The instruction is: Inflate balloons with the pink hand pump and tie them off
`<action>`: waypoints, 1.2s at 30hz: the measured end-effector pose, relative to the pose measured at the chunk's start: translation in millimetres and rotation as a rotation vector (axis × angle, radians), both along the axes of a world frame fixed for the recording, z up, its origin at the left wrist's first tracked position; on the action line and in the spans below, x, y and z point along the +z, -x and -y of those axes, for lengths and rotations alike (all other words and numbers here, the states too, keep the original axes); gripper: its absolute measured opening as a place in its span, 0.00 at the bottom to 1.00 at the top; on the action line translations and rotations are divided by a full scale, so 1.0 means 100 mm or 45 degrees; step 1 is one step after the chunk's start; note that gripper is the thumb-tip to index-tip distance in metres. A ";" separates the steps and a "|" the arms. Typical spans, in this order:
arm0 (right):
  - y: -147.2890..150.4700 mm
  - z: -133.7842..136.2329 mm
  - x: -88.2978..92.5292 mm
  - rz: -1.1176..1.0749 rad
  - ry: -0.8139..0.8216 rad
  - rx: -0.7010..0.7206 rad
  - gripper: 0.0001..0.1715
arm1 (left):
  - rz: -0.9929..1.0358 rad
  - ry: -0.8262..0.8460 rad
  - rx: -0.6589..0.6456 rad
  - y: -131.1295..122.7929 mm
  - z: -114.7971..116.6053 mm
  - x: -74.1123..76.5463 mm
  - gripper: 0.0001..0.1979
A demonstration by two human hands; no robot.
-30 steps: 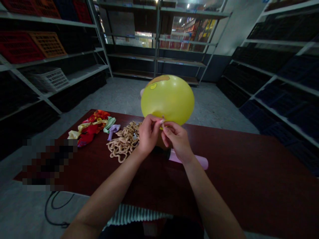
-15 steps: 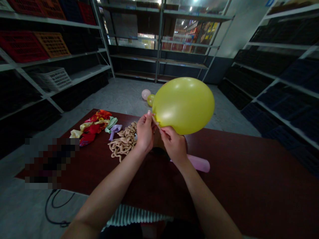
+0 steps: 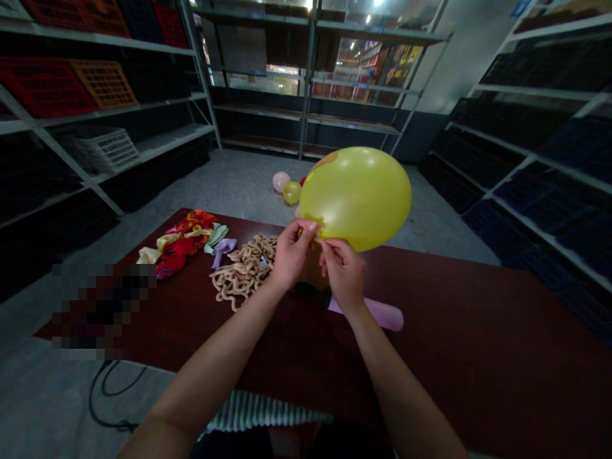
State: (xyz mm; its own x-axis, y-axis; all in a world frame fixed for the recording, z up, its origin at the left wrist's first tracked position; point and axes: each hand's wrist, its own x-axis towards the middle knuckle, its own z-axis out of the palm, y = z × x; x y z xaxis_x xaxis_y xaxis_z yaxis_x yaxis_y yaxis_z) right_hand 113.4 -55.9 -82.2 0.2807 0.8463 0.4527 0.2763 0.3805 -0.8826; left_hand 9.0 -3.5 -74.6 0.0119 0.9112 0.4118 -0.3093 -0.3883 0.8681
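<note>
An inflated yellow balloon [image 3: 358, 196] floats just above the dark red table [image 3: 478, 357], its neck pointing toward me. My left hand [image 3: 292, 254] pinches the neck from the left, fingers closed. My right hand [image 3: 343, 273] is closed on the neck from below and to the right. The two hands nearly touch. A pink cylinder-shaped pump [image 3: 377, 313] lies on the table under my right wrist, partly hidden by it.
A heap of beige rubber bands [image 3: 241, 271] and a pile of flat coloured balloons [image 3: 184, 242] lie at the table's left. Small inflated balloons [image 3: 285, 187] rest on the floor beyond. Metal shelves with crates line both sides; a black cable [image 3: 108, 398] loops on the floor.
The balloon swung from centre to the right, then turned so its printed patch shows again. Both hands stayed on the neck, shifting slightly right and working it.
</note>
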 end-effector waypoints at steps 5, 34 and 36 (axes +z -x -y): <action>-0.01 0.00 -0.05 0.122 0.018 0.047 0.13 | -0.046 0.002 0.103 0.03 -0.06 -0.08 0.17; -0.08 -0.09 -0.16 0.260 0.092 -0.017 0.12 | 0.389 0.384 -0.179 0.03 -0.09 0.03 0.10; -0.10 -0.08 -0.14 0.252 0.081 -0.019 0.13 | 0.312 0.300 -0.149 0.02 -0.08 0.00 0.12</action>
